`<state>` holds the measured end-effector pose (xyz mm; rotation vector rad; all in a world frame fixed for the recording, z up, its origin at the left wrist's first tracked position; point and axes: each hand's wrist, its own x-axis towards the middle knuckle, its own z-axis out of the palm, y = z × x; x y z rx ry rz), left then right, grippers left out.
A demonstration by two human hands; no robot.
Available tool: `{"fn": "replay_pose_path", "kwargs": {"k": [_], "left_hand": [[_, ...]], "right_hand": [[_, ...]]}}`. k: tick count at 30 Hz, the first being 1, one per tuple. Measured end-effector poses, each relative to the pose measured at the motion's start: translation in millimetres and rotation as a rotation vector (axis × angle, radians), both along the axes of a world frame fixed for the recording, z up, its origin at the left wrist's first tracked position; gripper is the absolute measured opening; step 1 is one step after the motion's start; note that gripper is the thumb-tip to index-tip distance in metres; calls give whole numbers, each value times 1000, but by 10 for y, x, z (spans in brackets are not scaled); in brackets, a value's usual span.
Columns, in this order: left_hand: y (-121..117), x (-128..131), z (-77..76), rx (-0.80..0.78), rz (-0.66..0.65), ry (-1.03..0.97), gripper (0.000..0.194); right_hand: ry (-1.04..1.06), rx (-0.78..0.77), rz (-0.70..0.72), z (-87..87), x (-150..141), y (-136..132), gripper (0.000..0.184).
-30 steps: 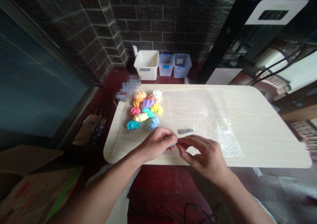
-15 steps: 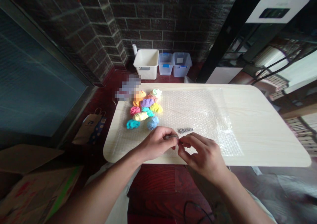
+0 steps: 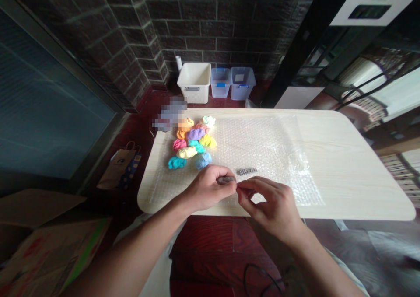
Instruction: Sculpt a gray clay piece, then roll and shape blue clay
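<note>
My left hand (image 3: 207,186) is closed around a small grey piece (image 3: 225,179) that sticks out between thumb and fingers. My right hand (image 3: 269,201) meets it fingertip to fingertip, pinching at the same piece or a bit of it. Both hands hover over the near edge of a sheet of bubble wrap (image 3: 262,152) on a pale wooden table (image 3: 344,165). A short row of small grey beads (image 3: 246,171) lies on the wrap just beyond my fingers. To the left sits a cluster of coloured clay lumps (image 3: 193,143) in blue, yellow, pink, purple and orange.
On the floor behind the table stand a white bin (image 3: 194,82) and two clear plastic boxes (image 3: 233,82) against a dark brick wall. A paper bag (image 3: 118,170) stands left of the table, cardboard (image 3: 39,244) lies at lower left, and a black stand (image 3: 302,52) rises at right.
The hands stay joined at the fingertips and have shifted very slightly. The view has tilted a little. Beads and clay lumps lie where they were.
</note>
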<state>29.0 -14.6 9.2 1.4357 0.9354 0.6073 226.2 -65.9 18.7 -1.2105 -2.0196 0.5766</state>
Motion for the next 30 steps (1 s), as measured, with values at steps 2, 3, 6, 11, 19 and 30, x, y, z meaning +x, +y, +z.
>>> {"fn": "replay_pose_path", "kwargs": {"k": [2,3,6,11,19,30], "left_hand": [[0,-2,5,-5,-5,-11,18],[-1,-1,6,-8,-8,-17,18],[-4,9,5,-22,-17,-26,17],[-22,36,-27,-11,-43,17,13],[-44,56,-91,213,29,272,10],[82,-17,-235,644,45,627,8]], "right_hand": [[11,-20,0,1,4,0,10],[18,-28,1,1,5,0,10],[41,-34,-5,-2,4,1,8],[100,-102,-38,-7,-24,-6,10],[605,-411,-203,26,3,24,14],[843,-504,-375,-157,224,200,24]]}}
